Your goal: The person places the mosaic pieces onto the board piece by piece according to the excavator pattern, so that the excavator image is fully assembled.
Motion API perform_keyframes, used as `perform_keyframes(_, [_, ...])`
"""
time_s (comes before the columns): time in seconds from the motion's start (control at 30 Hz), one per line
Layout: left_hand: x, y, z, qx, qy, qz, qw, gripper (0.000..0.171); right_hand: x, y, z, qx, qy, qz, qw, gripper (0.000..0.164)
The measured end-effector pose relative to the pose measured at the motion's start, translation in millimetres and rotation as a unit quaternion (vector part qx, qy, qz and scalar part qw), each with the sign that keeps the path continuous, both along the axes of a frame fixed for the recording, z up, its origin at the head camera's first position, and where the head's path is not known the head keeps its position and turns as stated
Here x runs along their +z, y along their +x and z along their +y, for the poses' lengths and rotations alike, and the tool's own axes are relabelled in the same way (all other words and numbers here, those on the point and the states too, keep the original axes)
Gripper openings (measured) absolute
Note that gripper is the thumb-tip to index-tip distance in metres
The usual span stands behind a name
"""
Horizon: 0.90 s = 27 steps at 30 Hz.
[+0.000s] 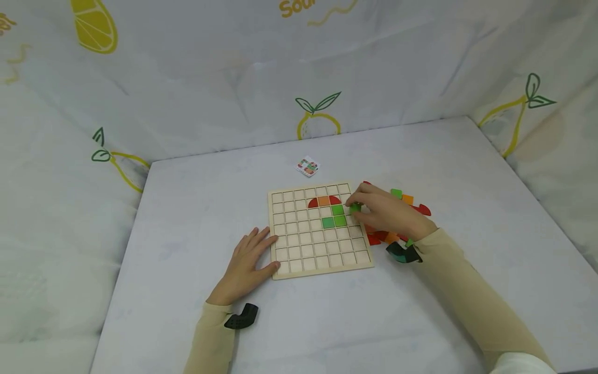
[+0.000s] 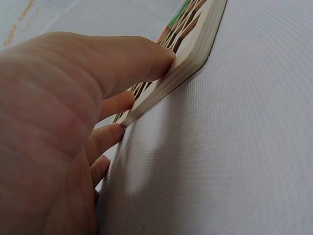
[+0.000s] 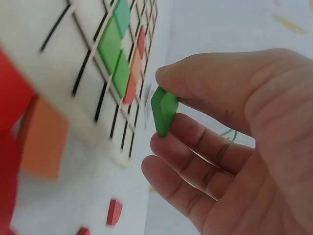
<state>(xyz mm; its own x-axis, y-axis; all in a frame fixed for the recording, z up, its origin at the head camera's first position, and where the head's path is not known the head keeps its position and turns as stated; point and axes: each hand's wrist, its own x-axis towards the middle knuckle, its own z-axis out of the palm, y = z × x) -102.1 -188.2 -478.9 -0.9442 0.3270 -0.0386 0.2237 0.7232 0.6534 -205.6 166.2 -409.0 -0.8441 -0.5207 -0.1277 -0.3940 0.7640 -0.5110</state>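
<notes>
A square wooden grid board (image 1: 306,240) lies on the table. Near its upper right are an orange square tile (image 1: 323,201) between two red rounded tiles, and three green square tiles (image 1: 340,221) just below. My left hand (image 1: 245,267) rests along the board's left edge, with its thumb and fingertips touching the rim. Over the board's right edge, my right hand (image 1: 390,210) pinches a green tile (image 3: 165,111) between thumb and fingers. The right wrist view shows that tile held clear of the grid.
Loose red, orange and green tiles (image 1: 407,199) are scattered right of the board, partly hidden under my right hand and forearm. Behind the board lies a small card (image 1: 308,166) with a coloured tile pattern. White printed cloth (image 1: 210,93) hangs behind the table (image 1: 196,208).
</notes>
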Motion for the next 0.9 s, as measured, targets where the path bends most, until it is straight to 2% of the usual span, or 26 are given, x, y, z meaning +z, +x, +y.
perform_keyframes(0.37, [-0.9, -0.2, 0, 0.001, -0.008, 0.003, 1.0, 0.065, -3.7, -12.3, -47, 0.072, -0.056, -0.012, 0.996, 0.026])
perform_keyframes(0.47, [-1.4, -0.3, 0, -0.001, -0.006, 0.007, 1.0, 0.064, -6.9, -12.6, -59, 0.085, -0.053, -0.019, 0.995, 0.023])
perform_keyframes(0.63, [-1.3, -0.4, -2, -0.005, 0.003, 0.007, 1.0, 0.064, -12.9, -11.6, -72, 0.099, -0.018, -0.016, 0.995, 0.023])
perform_keyframes(0.9, [-1.1, -0.4, -3, -0.008, -0.002, 0.009, 0.9999, 0.064, -21.2, -9.4, -78, 0.115, 0.009, -0.004, 0.993, 0.02])
